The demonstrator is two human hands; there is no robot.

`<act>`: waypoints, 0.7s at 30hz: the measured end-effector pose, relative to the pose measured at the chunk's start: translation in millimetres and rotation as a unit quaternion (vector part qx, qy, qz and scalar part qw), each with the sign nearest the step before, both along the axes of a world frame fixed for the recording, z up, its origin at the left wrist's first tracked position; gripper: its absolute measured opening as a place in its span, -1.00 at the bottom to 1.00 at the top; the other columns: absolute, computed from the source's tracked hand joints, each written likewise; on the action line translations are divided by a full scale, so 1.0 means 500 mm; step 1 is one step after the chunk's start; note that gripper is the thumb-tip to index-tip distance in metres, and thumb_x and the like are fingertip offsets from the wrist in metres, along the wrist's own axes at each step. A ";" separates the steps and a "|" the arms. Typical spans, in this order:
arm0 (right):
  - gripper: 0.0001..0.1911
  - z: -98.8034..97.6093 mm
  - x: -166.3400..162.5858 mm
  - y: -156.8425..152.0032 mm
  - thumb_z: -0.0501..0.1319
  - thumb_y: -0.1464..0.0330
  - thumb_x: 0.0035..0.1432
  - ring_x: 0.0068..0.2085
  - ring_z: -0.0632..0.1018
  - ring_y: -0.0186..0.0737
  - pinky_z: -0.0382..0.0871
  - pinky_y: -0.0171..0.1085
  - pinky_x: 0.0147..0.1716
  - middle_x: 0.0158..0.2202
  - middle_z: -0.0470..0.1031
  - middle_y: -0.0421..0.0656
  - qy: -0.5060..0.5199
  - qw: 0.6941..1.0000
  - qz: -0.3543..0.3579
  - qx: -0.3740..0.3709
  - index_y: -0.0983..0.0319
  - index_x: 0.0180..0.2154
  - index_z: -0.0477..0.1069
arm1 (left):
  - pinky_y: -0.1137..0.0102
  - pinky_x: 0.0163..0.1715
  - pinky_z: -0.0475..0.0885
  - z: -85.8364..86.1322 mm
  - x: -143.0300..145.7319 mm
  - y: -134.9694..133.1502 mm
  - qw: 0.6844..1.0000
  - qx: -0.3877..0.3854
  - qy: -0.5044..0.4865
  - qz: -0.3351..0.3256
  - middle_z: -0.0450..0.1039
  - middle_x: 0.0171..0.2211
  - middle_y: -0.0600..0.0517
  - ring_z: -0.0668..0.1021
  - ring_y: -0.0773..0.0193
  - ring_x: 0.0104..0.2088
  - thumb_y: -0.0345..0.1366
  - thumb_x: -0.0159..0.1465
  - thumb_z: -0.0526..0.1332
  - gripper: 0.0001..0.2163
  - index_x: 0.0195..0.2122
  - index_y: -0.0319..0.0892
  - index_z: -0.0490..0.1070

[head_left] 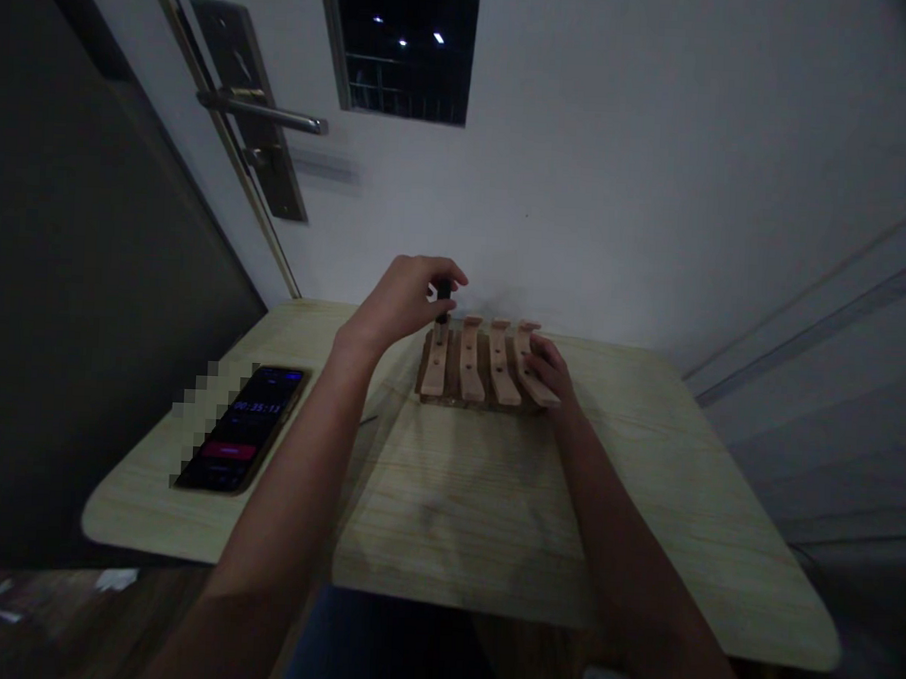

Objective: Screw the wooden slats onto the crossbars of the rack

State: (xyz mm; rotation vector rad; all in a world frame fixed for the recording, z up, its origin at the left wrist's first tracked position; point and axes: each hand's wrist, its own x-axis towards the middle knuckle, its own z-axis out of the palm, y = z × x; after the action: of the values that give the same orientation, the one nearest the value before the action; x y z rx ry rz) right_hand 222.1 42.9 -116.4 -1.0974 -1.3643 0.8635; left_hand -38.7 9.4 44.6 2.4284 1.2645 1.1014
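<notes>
A wooden hook rack (452,403) lies on the table, its dark base carrying several pale curved wooden hooks with small holes. My left hand (423,283) is closed around the black handle of an upright screwdriver (444,291). The tool's lower end meets the upper part of the leftmost hook (435,374); the exact tip is too dim to make out. At the rack's other end, my right hand (553,368) grips the side by the rightmost hook (535,385), with its fingers curled over that edge.
A phone (243,430) showing a running timer lies on the left of the pale wooden table (460,520). A thin dark rod (368,419) lies near my left forearm. Behind the table stands a white door with a metal handle (275,115) and a small window (413,47).
</notes>
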 end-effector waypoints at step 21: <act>-0.63 0.007 -0.003 -0.003 0.27 0.16 -0.21 -0.08 0.45 -0.09 0.26 -0.04 0.02 -0.15 0.47 -0.15 0.029 1.000 0.005 -0.005 0.09 -0.27 0.38 | 0.36 -0.33 0.45 -0.014 -0.014 0.026 0.994 0.047 -0.072 0.063 0.40 -0.47 0.04 0.49 0.30 -0.39 -0.30 0.00 0.37 -0.85 -0.44 -0.19 0.43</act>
State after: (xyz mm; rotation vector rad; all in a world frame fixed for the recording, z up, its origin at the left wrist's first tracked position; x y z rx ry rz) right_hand 220.4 41.4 -113.1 -1.0665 -1.3201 0.9038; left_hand -45.8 22.4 37.6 2.3115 1.3646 1.3730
